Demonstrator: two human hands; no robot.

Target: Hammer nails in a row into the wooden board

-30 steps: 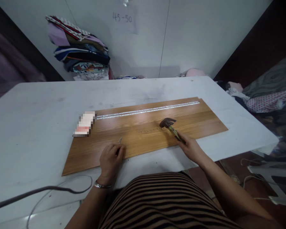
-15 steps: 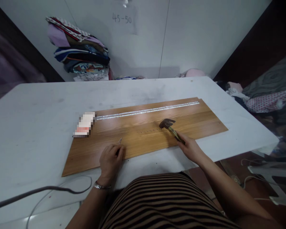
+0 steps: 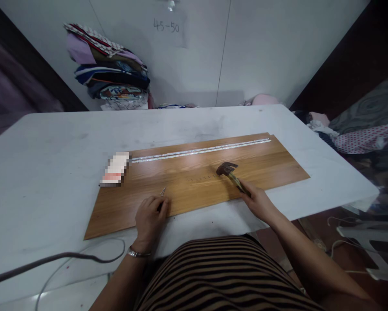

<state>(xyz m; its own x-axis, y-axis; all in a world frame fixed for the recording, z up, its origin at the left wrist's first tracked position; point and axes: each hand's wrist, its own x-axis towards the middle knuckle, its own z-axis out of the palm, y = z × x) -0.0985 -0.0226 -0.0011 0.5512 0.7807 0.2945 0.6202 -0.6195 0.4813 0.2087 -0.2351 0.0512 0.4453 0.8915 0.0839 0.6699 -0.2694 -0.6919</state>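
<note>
The right hand [image 3: 260,202] has its grip closed around the hammer [image 3: 231,175] on the board [image 3: 181,170]. The left hand [image 3: 151,216] rests curled shut beside what may be a nail [image 3: 162,191]

tan wooden board [image 3: 194,172], white table [image 3: 51,142], striped shirt [image 3: 226,276]

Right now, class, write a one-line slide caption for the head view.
Right hand holds a hammer over a wooden board; left hand rests on its near edge by small nails.
</note>
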